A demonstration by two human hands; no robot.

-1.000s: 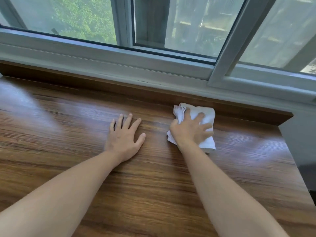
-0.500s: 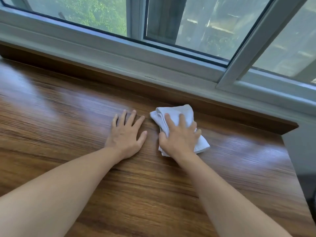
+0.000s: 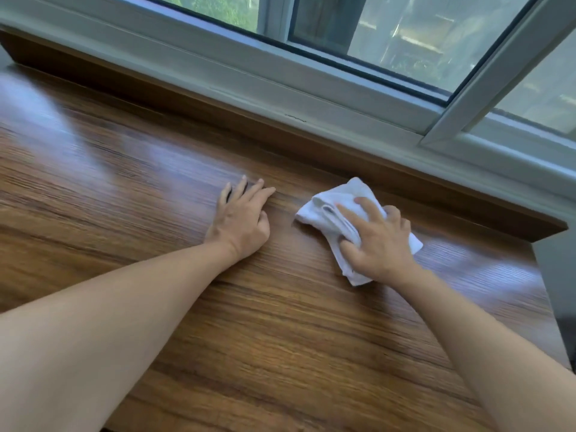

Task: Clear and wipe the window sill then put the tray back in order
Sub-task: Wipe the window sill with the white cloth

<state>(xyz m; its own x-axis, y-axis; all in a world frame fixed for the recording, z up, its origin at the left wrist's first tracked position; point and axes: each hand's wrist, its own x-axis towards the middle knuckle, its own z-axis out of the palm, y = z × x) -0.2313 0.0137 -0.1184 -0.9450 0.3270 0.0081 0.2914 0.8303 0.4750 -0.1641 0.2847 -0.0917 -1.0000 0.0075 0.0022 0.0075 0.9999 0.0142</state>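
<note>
Two hands work the wooden window sill [image 3: 280, 338] — the wiping step. The right hand [image 3: 378, 241] presses a folded white cloth [image 3: 335, 210] near the sill's back edge; the left hand [image 3: 241, 219] rests flat, fingers straight, empty. Next likely calls for sweeping across unwiped wood; no tray shows.

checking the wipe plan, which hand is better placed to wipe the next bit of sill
Right. The right hand already presses the white cloth on the wooden sill; the left hand lies flat, holding nothing.
</note>
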